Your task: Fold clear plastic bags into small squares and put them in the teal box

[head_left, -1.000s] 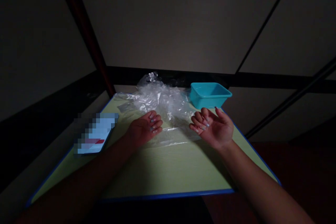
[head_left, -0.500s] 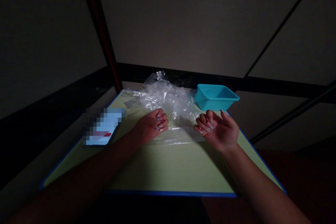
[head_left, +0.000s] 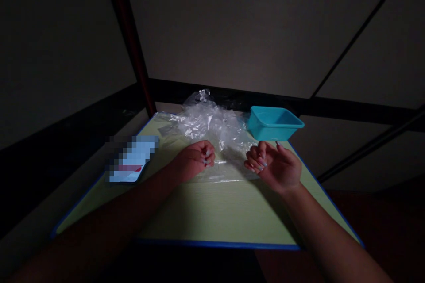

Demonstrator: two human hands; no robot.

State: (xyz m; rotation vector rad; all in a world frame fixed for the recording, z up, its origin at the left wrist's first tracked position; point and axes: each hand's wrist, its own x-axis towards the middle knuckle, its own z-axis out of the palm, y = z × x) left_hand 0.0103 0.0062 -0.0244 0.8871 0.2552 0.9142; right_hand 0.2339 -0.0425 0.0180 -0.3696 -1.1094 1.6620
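My left hand (head_left: 195, 159) is palm up with its fingers curled in and pressed together, and nothing shows in it. Facing it, my right hand (head_left: 277, 166) is turned palm up too; its fingers are loosely bent, its thumb stands apart, and the visible palm holds nothing. Both hands are in front of a crumpled clear plastic bag (head_left: 209, 121), whose flat part spreads between them on the table. A turquoise plastic basin (head_left: 272, 130) sits at the back right, behind my right hand.
A phone (head_left: 131, 161) with a lit, blurred screen lies at the left of the light green table (head_left: 219, 216), which has a blue edge. Dark wall panels (head_left: 226, 26) rise behind it. A dark red post (head_left: 128, 31) is at the back left.
The fingers of my left hand have curled in further, and the hand has turned slightly. My right hand's fingers have shifted a little. The bag, basin and phone lie as before.
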